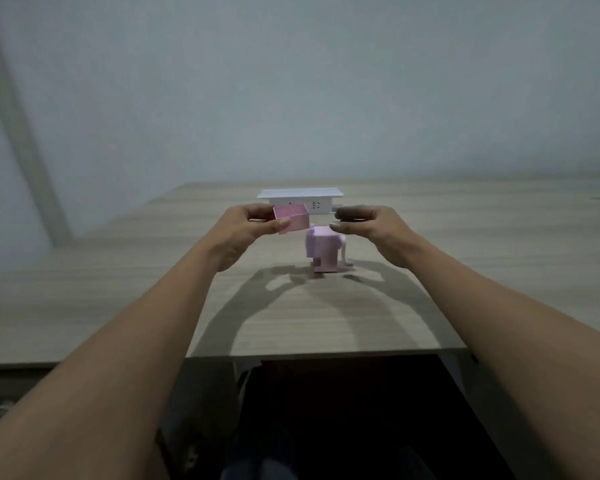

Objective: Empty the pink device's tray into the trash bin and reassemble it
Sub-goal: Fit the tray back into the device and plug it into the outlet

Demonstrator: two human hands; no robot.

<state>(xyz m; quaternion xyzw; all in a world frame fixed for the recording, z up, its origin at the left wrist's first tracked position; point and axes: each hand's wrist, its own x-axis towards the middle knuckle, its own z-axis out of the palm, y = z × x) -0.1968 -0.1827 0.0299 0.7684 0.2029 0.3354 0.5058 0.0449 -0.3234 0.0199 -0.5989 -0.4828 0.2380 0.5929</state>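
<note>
The pink device, a small boxy body with a pale crank handle on its right side, stands upright on the wooden table. An open slot shows low on its front. My left hand holds the small pink tray in the air, up and to the left of the device, with the thumb on its near wall and the open side up. My right hand hovers just above and to the right of the device, fingers curled with a gap between thumb and fingers, holding nothing. No trash bin is in view.
A white power strip with sockets sits at the back of the table, right behind the tray. The table's near edge runs below my forearms, with dark space and my legs under it. A grey wall stands behind.
</note>
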